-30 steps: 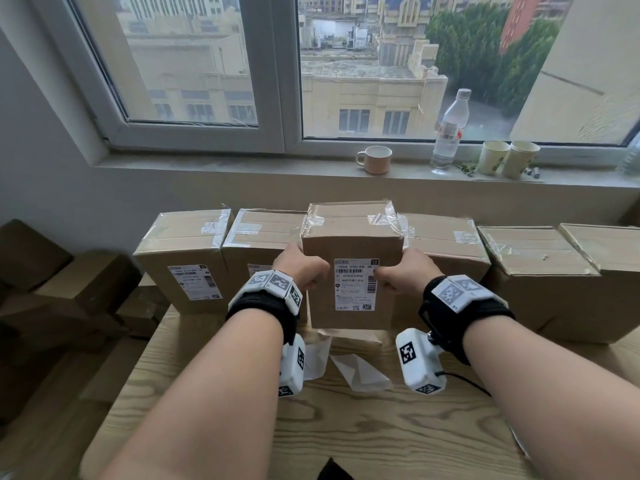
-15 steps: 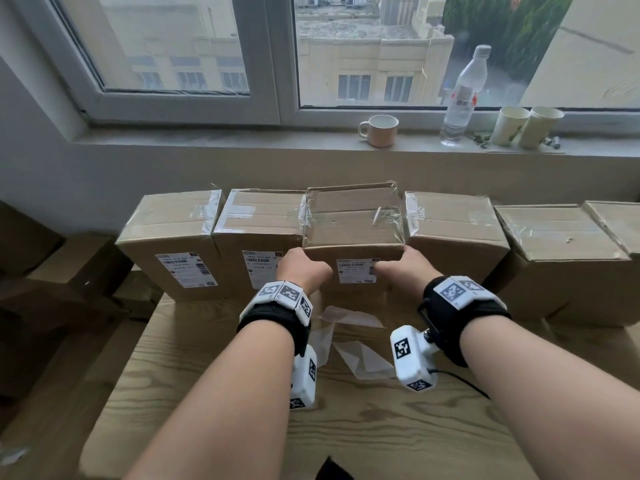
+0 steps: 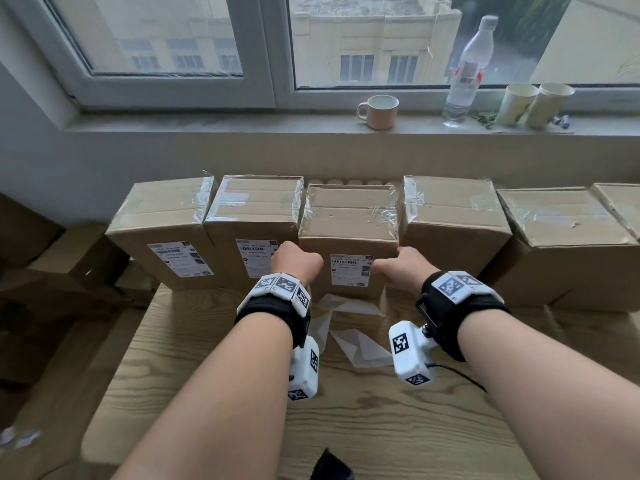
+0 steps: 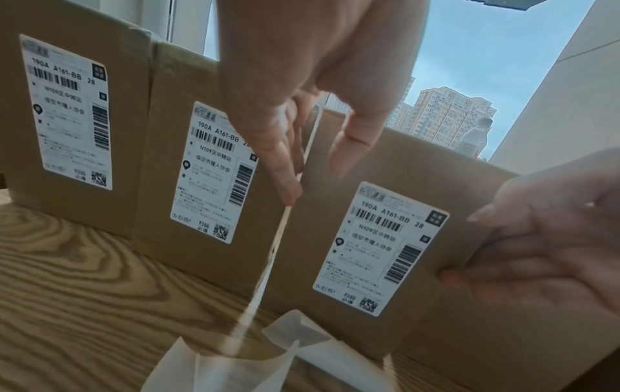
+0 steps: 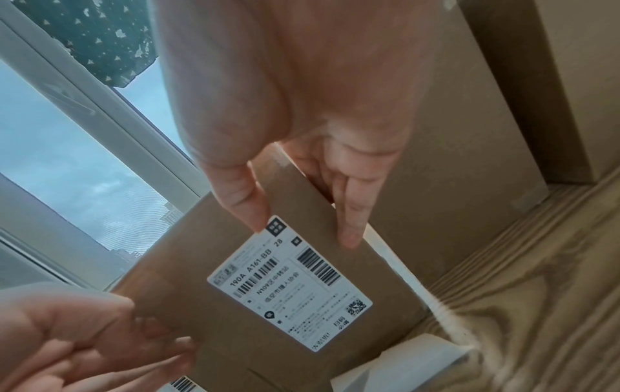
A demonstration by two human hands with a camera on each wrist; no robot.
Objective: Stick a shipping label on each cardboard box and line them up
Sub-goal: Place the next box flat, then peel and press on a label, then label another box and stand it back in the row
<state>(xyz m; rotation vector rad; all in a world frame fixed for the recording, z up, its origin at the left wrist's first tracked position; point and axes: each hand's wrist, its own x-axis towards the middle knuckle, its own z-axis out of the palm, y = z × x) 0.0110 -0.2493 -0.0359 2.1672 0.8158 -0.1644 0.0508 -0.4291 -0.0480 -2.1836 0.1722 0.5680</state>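
Note:
A taped cardboard box with a white shipping label on its front stands in the gap of a row of boxes at the back of the wooden table. My left hand grips its left front edge, with the thumb on the front face and the fingers down the side. My right hand grips the right front edge, its thumb beside the label and its fingers on the side. The box's bottom is at table level.
Two labelled boxes stand to the left and unlabelled ones to the right. Peeled backing papers lie in front. A mug, a bottle and paper cups are on the windowsill. Flat cardboard is piled at the left.
Both hands have brought the labelled box down from above the row and back into the gap between its neighbours. The head view has tilted downward.

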